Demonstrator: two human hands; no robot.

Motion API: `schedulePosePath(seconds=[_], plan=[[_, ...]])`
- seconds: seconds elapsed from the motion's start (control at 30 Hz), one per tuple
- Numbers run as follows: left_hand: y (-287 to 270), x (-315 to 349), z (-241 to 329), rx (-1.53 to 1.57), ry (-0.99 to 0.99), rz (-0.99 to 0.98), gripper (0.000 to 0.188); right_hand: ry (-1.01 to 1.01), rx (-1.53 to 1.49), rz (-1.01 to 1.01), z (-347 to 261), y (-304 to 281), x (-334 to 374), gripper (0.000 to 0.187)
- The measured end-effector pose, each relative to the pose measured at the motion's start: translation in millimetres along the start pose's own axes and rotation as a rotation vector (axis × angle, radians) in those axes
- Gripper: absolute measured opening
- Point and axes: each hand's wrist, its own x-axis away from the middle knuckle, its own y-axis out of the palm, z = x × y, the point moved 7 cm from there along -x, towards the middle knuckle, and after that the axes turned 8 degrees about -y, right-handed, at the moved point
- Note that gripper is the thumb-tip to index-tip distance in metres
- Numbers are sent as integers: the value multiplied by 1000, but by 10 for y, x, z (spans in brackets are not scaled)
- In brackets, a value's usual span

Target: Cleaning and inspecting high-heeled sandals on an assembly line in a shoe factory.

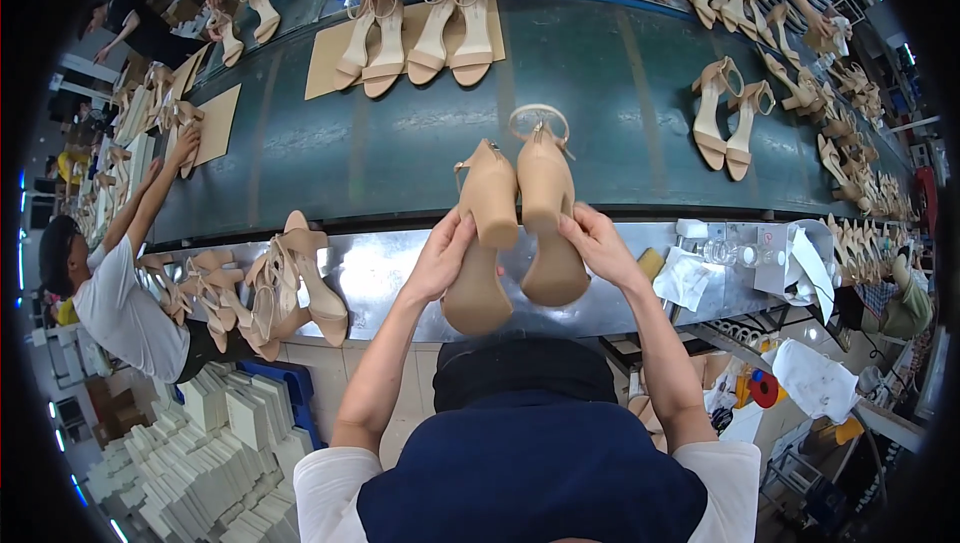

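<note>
Two beige high-heeled sandals are held up side by side over the metal ledge, heels toward the far side and soles tilted up toward me. My left hand (442, 255) is closed round the left sandal (483, 288). Round the right sandal (553, 268), my right hand (598, 243) is closed with its thumb on the side near the heel. Both ankle straps stand at the far end, and the right one makes an open loop. The block heels touch or nearly touch each other; I cannot tell which.
A green conveyor belt (400, 168) runs across beyond the ledge, carrying sandals on cardboard (325, 58) and a loose pair (725, 123). More sandals (300, 288) stand at left on the metal ledge (375, 268). Bottles (728, 253) and a white cloth (683, 278) lie right. Co-workers sit around.
</note>
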Motion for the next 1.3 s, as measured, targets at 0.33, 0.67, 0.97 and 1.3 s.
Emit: schedulePosePath(seconds=[0.33,0.67,0.97,1.3], plan=[[-25,-128,-195,407,-229,-64,78,451,-665,-12,359,346,60,52],[-10,-145,-290,475,-281,-27,78,467,-592,-6,367,316,-11,52],[-102,-159,-371,577,-302,-11,72,445,-474,-60,375,314,-128,51],[159,6,-631,1167,-100,-190,67,254,-393,-77,662,623,-59,44]])
